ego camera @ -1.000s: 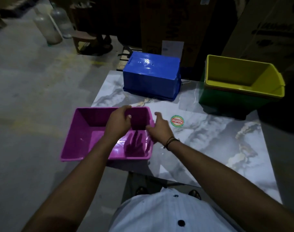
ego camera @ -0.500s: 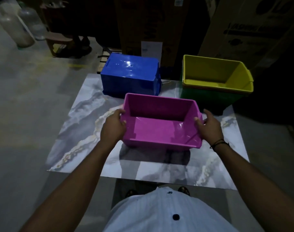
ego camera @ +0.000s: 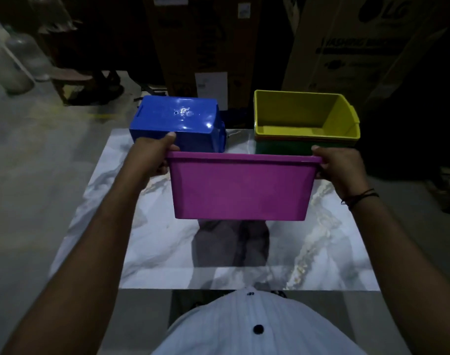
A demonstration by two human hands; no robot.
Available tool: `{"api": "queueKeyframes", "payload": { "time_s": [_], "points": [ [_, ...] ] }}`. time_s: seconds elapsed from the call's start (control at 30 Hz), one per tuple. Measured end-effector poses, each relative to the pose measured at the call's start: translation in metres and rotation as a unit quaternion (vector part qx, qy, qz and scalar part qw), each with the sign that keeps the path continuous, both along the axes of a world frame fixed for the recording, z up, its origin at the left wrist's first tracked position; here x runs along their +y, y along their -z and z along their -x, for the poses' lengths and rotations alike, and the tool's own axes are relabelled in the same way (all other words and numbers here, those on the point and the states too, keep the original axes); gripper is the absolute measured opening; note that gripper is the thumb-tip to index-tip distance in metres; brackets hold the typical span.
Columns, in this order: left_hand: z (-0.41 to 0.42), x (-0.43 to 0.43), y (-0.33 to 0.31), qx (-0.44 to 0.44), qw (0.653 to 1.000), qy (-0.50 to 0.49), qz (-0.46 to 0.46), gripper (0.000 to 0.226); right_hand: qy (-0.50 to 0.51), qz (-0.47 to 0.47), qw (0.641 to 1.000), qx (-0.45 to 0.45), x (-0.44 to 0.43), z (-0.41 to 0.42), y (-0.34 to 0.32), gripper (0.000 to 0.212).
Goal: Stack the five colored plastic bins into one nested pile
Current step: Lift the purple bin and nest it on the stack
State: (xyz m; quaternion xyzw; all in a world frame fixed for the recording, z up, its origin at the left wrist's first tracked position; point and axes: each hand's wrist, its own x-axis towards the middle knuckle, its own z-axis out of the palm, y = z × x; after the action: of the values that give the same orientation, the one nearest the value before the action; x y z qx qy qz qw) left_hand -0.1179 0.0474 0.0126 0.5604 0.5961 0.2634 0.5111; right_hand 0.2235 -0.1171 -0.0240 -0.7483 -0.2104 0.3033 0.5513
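Above the near half of the marble-patterned worktop (ego camera: 147,242), the magenta bin (ego camera: 240,188) hangs in the air, its shadow pooled on the slab below. The left hand (ego camera: 152,157) is clamped on the bin's left rim, thumb hooked over the lip; the right hand (ego camera: 336,167) is closed on the right rim the same way. The bin is smooth, glossy plastic with tapered walls and a thin rolled edge, so the grip rests on a narrow, slick lip; a slack finger could let one end drop and swing into what stands behind.

Farther back on the left sits the blue bin (ego camera: 178,121), upside down, its shiny base catching highlights. It would have to be flipped before nesting. On the right the yellow bin (ego camera: 306,116) sits open inside a green bin (ego camera: 282,147), with an orange edge seemingly showing between them. Judging from the taper, lowering the magenta bin in crooked or turned the wrong way could wedge it on the yellow rim, or nudge the pile toward the far edge.
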Motion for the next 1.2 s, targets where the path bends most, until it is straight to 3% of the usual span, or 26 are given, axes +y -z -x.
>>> {"api": "queueKeyframes", "payload": {
  "time_s": [0.17, 0.27, 0.37, 0.47, 0.6, 0.73, 0.93, 1.2],
  "points": [
    [-0.01, 0.002, -0.005, -0.005, 1.0, 0.022, 0.0, 0.019, 0.019, -0.01, 1.0, 0.015, 0.001, -0.008, -0.007, 0.022],
    [-0.009, 0.0, -0.003, 0.001, 0.998, 0.057, -0.017, 0.024, 0.016, -0.003, 0.999, 0.048, -0.004, -0.011, -0.006, 0.004],
    [-0.009, -0.003, -0.003, -0.017, 0.997, 0.065, 0.029, 0.024, 0.025, 0.017, 0.994, 0.102, -0.01, -0.016, -0.002, 0.007],
    [-0.013, -0.008, -0.002, -0.028, 0.994, 0.087, 0.062, 0.012, 0.008, 0.038, 0.999, 0.033, -0.015, -0.021, 0.002, 0.011],
    [-0.02, -0.009, 0.002, -0.006, 0.993, 0.117, -0.03, 0.023, 0.001, 0.04, 0.999, -0.021, -0.021, -0.021, 0.001, 0.031],
    [-0.029, -0.01, 0.012, -0.057, 0.994, 0.072, -0.059, 0.017, 0.023, 0.022, 0.997, -0.064, -0.029, -0.027, 0.007, 0.045],
    [-0.048, -0.019, 0.025, -0.04, 0.981, 0.049, -0.182, 0.024, 0.074, -0.058, 0.988, -0.119, -0.039, -0.024, 0.009, 0.039],
    [-0.073, -0.02, 0.016, -0.056, 0.963, 0.087, -0.247, 0.049, 0.09, -0.123, 0.97, -0.192, -0.042, -0.045, 0.009, 0.047]
  ]
}}
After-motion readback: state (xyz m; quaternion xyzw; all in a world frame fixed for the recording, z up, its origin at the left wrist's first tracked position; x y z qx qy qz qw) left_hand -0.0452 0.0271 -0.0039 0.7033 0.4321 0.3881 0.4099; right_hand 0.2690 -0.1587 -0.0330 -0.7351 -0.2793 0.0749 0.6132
